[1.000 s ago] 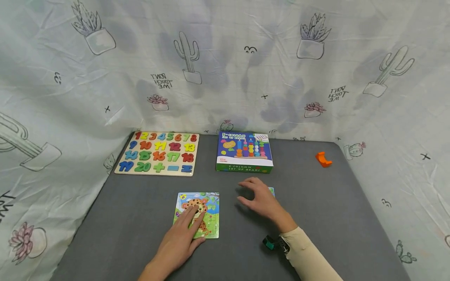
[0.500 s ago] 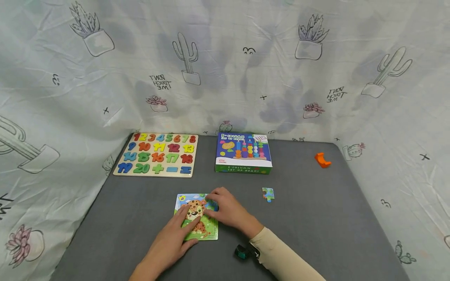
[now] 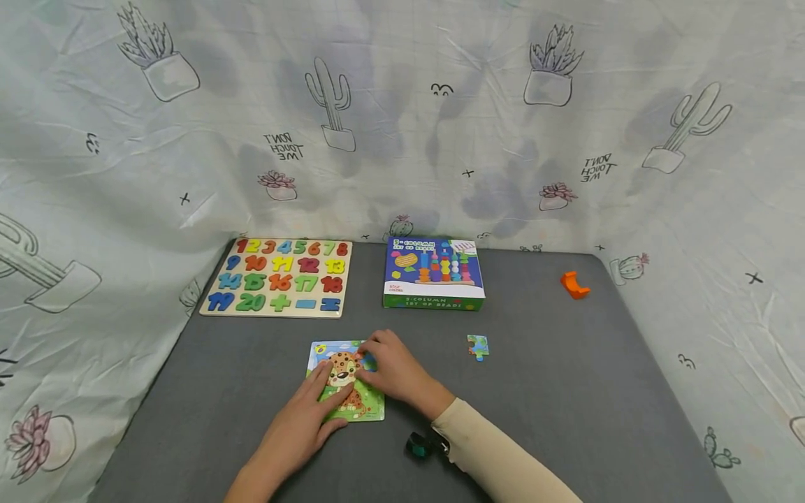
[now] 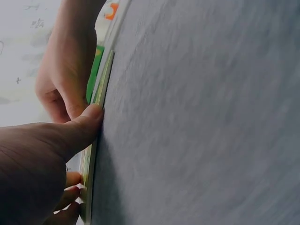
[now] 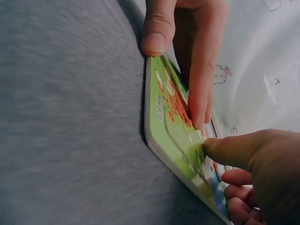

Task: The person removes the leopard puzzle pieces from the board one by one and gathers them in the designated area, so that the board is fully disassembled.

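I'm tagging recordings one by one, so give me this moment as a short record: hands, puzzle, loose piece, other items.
Left hand: rests on the spotted-animal puzzle
Right hand: touches the puzzle's upper right part; whether it pinches a piece is unclear
Puzzle: flat on the gray table
Loose piece: on the table, right of the puzzle, apart from it
Behind: number board at left, bead-set box beside it
Far right: orange curved object

The right hand's grip (image 3: 395, 365) no longer hides most of the loose jigsaw piece (image 3: 479, 346); moved leftward, it now touches the upper right part of the leopard jigsaw puzzle (image 3: 344, 364).
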Action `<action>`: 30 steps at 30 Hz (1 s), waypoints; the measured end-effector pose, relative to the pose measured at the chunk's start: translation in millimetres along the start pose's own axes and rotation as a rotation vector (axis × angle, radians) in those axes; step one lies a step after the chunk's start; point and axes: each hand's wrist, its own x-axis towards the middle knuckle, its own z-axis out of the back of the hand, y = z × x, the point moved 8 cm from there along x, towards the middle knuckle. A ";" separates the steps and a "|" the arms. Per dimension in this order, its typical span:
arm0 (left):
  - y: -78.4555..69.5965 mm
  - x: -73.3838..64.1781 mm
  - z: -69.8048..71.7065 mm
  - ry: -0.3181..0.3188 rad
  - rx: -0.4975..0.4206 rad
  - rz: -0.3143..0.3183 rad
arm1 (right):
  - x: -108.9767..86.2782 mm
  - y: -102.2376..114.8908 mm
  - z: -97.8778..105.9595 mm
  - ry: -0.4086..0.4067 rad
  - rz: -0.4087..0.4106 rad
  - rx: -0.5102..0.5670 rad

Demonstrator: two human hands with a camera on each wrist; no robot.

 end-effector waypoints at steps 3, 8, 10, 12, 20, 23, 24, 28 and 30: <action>7.7 3.9 3.8 -0.007 0.006 -0.001 | 11.0 -0.7 -1.4 0.006 -0.008 -0.006; 18.6 8.7 9.7 -0.015 -0.017 0.000 | 27.0 -2.5 -2.7 0.033 -0.040 0.034; 21.4 10.0 11.4 -0.020 -0.020 0.000 | 31.7 -3.3 -3.5 0.040 -0.050 0.051; 23.9 11.1 12.6 -0.020 -0.017 0.008 | 35.4 -4.0 -4.8 0.043 -0.054 0.059; 34.3 14.3 14.6 0.008 -0.008 0.047 | 42.2 -4.5 -7.5 0.045 -0.080 0.086; 35.9 15.1 16.4 0.005 -0.011 0.033 | 43.7 -4.6 -7.2 0.046 -0.085 0.095; 36.1 15.3 16.5 0.005 -0.013 0.028 | 44.2 -5.0 -7.2 0.046 -0.085 0.093; 35.6 16.3 15.7 0.008 -0.016 0.014 | 45.3 -7.8 -7.5 0.044 -0.081 0.100; 34.7 17.0 14.8 0.013 -0.023 0.014 | 45.8 -9.1 -7.7 0.036 -0.075 0.101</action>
